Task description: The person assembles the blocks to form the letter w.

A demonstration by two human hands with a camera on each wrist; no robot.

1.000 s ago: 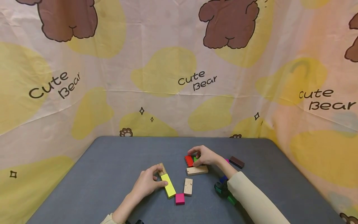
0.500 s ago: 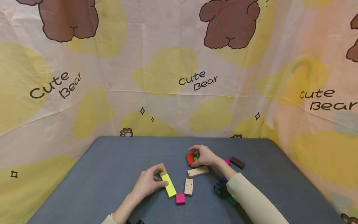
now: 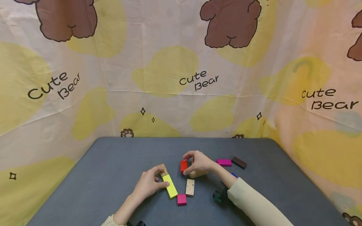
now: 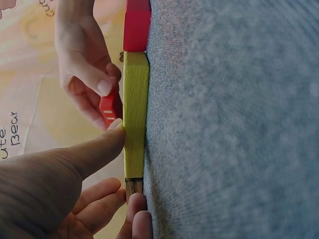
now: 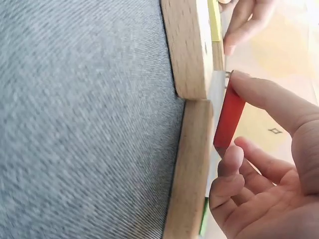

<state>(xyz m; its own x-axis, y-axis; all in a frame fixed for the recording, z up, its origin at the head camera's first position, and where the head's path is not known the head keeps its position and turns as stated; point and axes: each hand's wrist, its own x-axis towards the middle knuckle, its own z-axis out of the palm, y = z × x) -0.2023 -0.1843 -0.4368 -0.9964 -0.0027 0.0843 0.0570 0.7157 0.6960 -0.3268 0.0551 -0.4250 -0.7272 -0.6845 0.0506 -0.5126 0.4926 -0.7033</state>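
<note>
My right hand (image 3: 201, 163) pinches a red block (image 3: 183, 166) between thumb and fingers. In the right wrist view the red block (image 5: 230, 114) is tilted beyond two plain wooden blocks. My left hand (image 3: 147, 184) lies along the yellow block (image 3: 170, 187), its thumb resting against it. Its other fingers (image 4: 137, 204) touch the small wooden block (image 3: 164, 169) at the yellow block's far end. A pink block (image 3: 182, 199) meets the yellow block's near end. Beside that pink block stands a wooden block (image 3: 190, 187); another wooden block (image 3: 198, 174) is partly hidden under my right hand.
On the grey table (image 3: 124, 157), a magenta block (image 3: 224, 162) and a dark brown block (image 3: 239, 162) lie at the right. A blue block (image 3: 234, 175) is mostly hidden by my right forearm. Some green (image 5: 204, 216) shows in the right wrist view. A printed curtain (image 3: 164, 72) surrounds the table.
My right hand has moved left and slightly nearer with the red block, away from where the green block lay beside it. More of the magenta block shows. My left hand has stayed still.
</note>
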